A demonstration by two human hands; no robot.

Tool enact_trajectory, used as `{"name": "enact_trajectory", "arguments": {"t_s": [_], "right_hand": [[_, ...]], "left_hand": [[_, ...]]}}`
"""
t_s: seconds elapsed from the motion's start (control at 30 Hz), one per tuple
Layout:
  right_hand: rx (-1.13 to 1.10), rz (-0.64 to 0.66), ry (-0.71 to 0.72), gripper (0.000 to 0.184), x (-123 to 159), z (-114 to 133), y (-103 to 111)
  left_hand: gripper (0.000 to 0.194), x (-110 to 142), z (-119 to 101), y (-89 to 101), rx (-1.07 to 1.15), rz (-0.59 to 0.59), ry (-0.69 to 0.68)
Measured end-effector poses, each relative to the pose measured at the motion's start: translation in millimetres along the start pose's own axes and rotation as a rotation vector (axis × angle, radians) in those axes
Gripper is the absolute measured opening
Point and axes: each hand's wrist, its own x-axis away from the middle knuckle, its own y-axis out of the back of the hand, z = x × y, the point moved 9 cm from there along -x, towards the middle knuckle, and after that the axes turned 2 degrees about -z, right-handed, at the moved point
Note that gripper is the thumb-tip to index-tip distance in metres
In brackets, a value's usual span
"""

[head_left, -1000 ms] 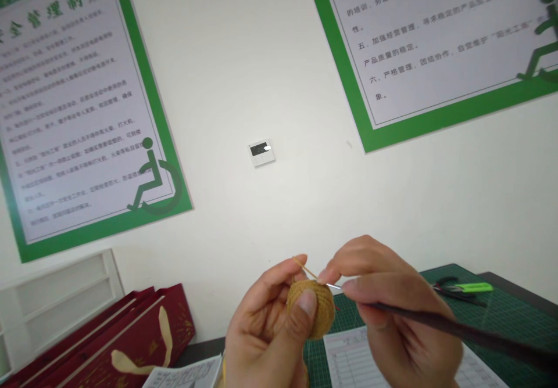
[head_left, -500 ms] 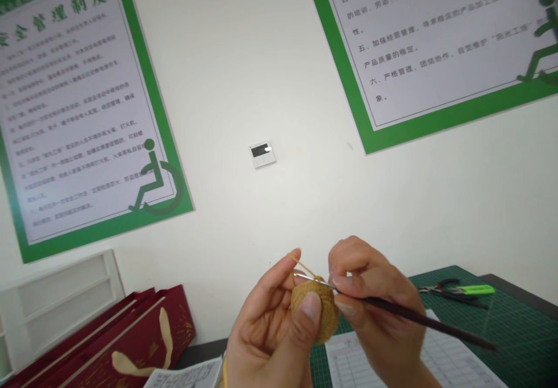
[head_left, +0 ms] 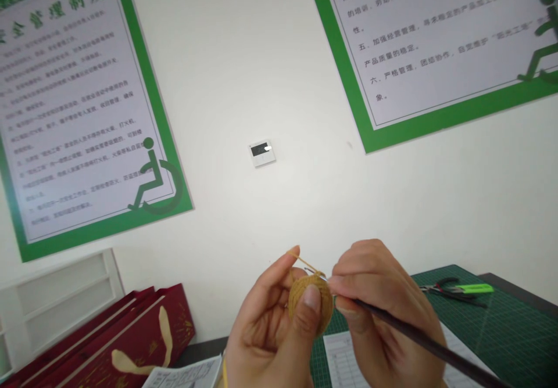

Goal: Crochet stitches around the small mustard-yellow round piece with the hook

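My left hand (head_left: 274, 324) pinches a round mustard-yellow crochet piece (head_left: 310, 306), its thumb pressed on the front. A strand of yellow yarn (head_left: 304, 262) runs from the raised left index fingertip to the top edge of the piece. In my right hand (head_left: 383, 301) is a crochet hook (head_left: 418, 330) with a dark handle, which slants down to the lower right. The hook's thin metal tip lies at the top of the piece, by the yarn. My right fingers hide part of the shaft.
A green cutting mat (head_left: 475, 324) carries pliers (head_left: 449, 288) with a bright green handle and a printed sheet (head_left: 337, 353). Dark red gift bags (head_left: 143, 336) and more paper (head_left: 187, 374) are at the lower left. Green-framed posters (head_left: 187, 196) and a small wall panel (head_left: 262, 153) hang behind.
My right hand has shifted slightly right and down, and its fingers have closed more. The hook has drawn back to the right, with less metal showing. My left hand has barely moved.
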Motion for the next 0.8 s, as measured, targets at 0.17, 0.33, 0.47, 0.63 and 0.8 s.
{"name": "enact_trajectory", "arguments": {"t_s": [0.17,0.33,0.47,0.63,0.8], "right_hand": [[-0.308,-0.046,-0.127,0.032,12.4,-24.6,-0.1],[0.098,-0.055,0.179,0.037,16.6,0.9,-1.6],[0.249,-0.065,0.164,0.026,11.3,10.2,-2.5],[-0.018,-0.116,-0.151,0.015,8.1,-11.8,11.1],[-0.486,-0.141,-0.86,0.033,30.0,-68.3,-5.0]], "left_hand": [[0.045,-4.3,5.9,0.9,0.064,0.035,0.119],[0.045,-2.6,12.3,0.5,0.077,0.019,0.155],[0.041,-1.1,-0.3,2.8,0.007,-0.031,-0.015],[0.039,-5.1,0.8,0.9,-0.011,0.018,0.035],[0.036,-10.9,4.7,3.8,-0.001,0.047,0.096]]}}
